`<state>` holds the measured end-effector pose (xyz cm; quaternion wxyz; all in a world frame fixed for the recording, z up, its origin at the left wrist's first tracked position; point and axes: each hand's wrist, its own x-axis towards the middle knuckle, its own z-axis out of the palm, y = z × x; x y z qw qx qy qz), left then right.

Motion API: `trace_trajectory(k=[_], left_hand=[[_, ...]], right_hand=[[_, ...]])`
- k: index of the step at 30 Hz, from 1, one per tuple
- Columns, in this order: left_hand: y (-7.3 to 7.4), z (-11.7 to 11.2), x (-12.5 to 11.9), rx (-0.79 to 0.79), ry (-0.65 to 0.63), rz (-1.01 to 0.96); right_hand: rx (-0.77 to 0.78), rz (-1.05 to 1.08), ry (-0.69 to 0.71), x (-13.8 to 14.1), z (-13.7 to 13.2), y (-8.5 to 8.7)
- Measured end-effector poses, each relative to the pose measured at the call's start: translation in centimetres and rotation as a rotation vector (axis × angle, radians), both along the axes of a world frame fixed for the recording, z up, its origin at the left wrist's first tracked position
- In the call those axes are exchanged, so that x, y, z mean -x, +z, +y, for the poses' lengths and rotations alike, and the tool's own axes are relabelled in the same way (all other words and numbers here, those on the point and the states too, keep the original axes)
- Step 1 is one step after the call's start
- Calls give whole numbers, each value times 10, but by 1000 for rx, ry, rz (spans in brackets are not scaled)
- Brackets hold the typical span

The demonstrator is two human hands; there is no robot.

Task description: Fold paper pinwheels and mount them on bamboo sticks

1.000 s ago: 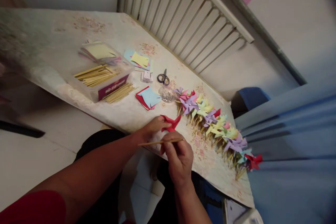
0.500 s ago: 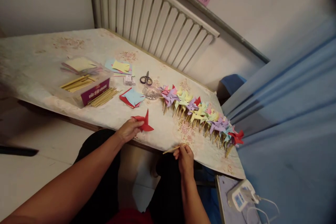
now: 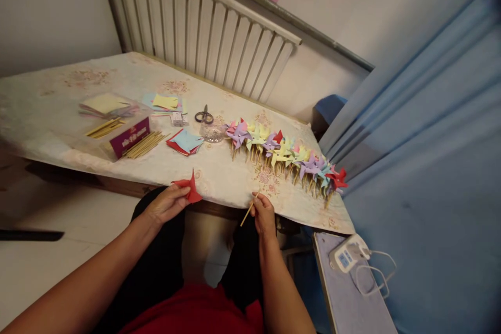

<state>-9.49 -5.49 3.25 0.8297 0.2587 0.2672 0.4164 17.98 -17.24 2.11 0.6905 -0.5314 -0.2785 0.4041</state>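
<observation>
My left hand point(image 3: 171, 201) pinches a red paper pinwheel point(image 3: 193, 191) just above the table's front edge, its pointed blades spread out past my fingertips. To the right, the fingers of my right hand point(image 3: 263, 212) are closed on a thin wooden stick point(image 3: 247, 213), which slants down toward my lap. Pinwheel and stick are apart. Beyond my hands lies a stack of cut paper squares point(image 3: 186, 142), light blue over red. Beside it sits a clear dish of small shiny pieces point(image 3: 213, 133). A long row of finished pinwheels point(image 3: 281, 152) in several colours runs to the right.
At the left, a clear packet with a purple label point(image 3: 130, 136) lies by a bundle of sticks point(image 3: 144, 145). Scissors point(image 3: 204, 115), a small white box point(image 3: 177, 119) and more paper sheets point(image 3: 165, 102) lie farther back. A white power adapter point(image 3: 348, 253) rests on a side stand.
The view has shifted, so the table items appear farther left. The stick in my right hand has turned from nearly level to steeply slanted. My left hand still holds the red pinwheel.
</observation>
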Motion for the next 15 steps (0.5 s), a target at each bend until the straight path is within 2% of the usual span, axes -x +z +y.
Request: trace_trajectory(k=[7,12,15], left_hand=[[4,-23,11,75,13,54],[4,-26,14,116,66,53],[4,-25,14,114,54,55]], right_hand=[[-13,21,-1,3,1,0],[-15,33,-65,8,0,1],[-15,72,-90,11,-1,3]])
